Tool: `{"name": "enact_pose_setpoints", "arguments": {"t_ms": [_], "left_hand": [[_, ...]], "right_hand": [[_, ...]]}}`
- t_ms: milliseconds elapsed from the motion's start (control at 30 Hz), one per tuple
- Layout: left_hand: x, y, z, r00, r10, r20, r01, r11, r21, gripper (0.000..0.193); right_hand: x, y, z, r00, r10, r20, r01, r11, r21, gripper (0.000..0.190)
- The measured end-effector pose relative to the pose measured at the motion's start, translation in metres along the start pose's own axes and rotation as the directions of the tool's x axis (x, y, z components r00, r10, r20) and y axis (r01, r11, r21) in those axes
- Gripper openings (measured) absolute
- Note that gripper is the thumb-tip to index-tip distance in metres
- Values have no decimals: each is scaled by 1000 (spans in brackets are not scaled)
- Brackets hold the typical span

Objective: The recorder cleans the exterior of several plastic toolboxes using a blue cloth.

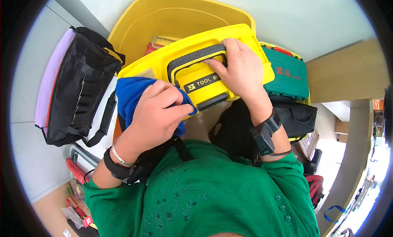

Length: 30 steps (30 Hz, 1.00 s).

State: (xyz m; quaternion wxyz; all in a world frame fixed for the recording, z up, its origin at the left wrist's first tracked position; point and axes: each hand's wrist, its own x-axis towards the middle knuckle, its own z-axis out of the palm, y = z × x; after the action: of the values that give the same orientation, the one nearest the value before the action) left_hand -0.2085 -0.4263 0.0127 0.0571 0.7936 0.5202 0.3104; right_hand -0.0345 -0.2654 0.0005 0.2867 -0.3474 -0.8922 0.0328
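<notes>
A yellow plastic toolbox (204,89) lies tilted before me, its lid towards the camera. My right hand (242,68) grips the right end of its black ribbed handle (196,54), thumb on the inner side. Bunched under my left hand (158,114) is a blue cloth (132,89), pressed against the front left part of the lid beside the black latch (213,101). The cloth hides that corner of the box.
Behind the toolbox stands a large yellow bin (184,17) with a red item inside. A black tool bag (87,92) is at the left. On the right are a green plastic case (287,72), a black case (294,115) and a wooden panel (347,71).
</notes>
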Motion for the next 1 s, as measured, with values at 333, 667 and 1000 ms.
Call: {"name": "enact_pose_setpoints", "arguments": {"t_ms": [333,667,1000], "left_hand": [[3,3,1,999,-10,41,8,999,39,22],[13,3,9,998,4,-59,3,994,110,27],[-5,-2,-11,999,12,49,-14,999,29,23]], "right_hand": [[-2,2,0,1000,7,-9,-7,1000,-6,44],[5,4,4,1000,10,-14,-10,1000,6,44],[3,4,3,1000,19,-1,-19,1000,-11,43]]}}
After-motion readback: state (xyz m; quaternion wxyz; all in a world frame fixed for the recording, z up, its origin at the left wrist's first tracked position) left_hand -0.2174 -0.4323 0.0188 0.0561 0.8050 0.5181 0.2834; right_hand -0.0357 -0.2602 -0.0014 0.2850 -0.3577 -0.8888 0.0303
